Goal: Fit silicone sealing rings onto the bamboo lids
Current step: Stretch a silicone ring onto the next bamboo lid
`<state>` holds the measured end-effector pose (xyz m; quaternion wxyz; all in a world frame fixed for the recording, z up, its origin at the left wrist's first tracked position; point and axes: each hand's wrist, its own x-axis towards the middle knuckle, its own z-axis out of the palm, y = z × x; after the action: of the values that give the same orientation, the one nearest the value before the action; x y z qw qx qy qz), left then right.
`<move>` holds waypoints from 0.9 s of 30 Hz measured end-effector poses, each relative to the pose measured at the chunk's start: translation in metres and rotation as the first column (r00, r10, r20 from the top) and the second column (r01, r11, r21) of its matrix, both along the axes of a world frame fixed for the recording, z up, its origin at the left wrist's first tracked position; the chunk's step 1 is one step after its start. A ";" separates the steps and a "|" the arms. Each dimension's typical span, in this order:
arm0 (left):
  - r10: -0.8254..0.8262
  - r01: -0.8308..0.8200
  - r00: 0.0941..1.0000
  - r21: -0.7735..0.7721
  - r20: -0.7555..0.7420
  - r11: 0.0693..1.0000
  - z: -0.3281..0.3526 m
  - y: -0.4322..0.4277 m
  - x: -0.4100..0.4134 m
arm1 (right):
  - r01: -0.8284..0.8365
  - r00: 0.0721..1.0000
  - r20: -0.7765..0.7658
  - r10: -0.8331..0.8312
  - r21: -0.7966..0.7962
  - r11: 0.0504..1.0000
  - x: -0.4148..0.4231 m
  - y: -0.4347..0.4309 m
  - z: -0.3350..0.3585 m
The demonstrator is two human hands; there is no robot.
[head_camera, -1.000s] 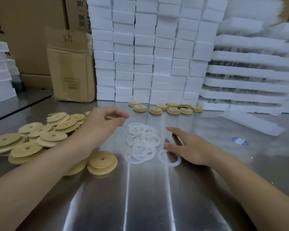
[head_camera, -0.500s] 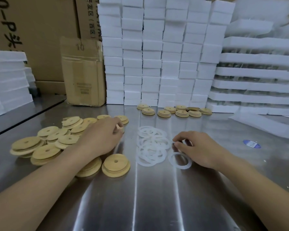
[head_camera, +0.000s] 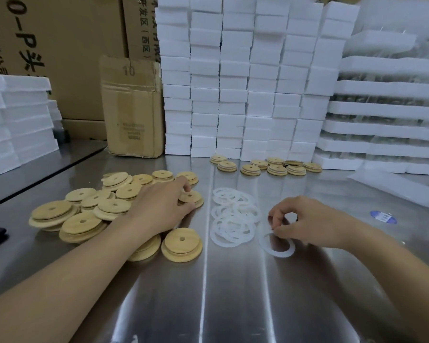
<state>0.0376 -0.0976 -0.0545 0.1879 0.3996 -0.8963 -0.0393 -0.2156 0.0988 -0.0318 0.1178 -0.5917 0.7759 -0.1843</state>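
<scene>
One ring, lying loose just right of the ring pile, is now the live piece. The right hand lay flat-fingered on it a second ago. It has since curled and pinches the ring's far edge between thumb and fingertip, while the near edge looks to rest on the tabletop.

Left of the ring pile, the left hand has dropped from a hover onto the lid heap. Its fingers curl round one bamboo lid at the heap's near side to the pile.

I read this as both parts picked but not yet brought together, so no fitting has begun.

A single lid sits front-left of the pile, untouched. Behind the pile a row of lids lines the foot of the white foam blocks. I cannot tell whether they are ringed.
</scene>
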 end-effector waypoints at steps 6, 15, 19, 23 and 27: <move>-0.033 0.065 0.970 0.126 -0.242 0.990 0.005 0.008 -0.005 | 0.011 0.998 0.060 -0.013 0.035 0.999 0.000 0.002 0.001; 0.056 0.348 0.697 0.406 -0.715 0.845 0.017 0.041 -0.022 | -0.023 0.986 0.163 0.018 0.034 0.999 0.003 0.008 0.008; 0.137 0.600 0.496 0.452 -0.857 0.660 0.020 0.061 -0.029 | -0.071 0.985 0.163 0.057 0.084 0.994 0.002 0.007 0.006; 0.164 0.708 0.488 0.499 -0.857 0.499 0.018 0.073 -0.033 | -0.097 0.970 0.233 0.067 0.119 0.988 0.005 0.008 0.007; 0.178 0.723 0.513 0.535 -0.840 0.438 0.015 0.080 -0.034 | -0.128 0.940 0.330 0.088 0.102 0.987 0.005 0.011 0.011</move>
<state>0.0039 -0.0171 -0.0398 0.3371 0.1902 -0.6123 -0.6893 -0.2103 0.1097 -0.0204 0.2897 -0.5867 0.7221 -0.2246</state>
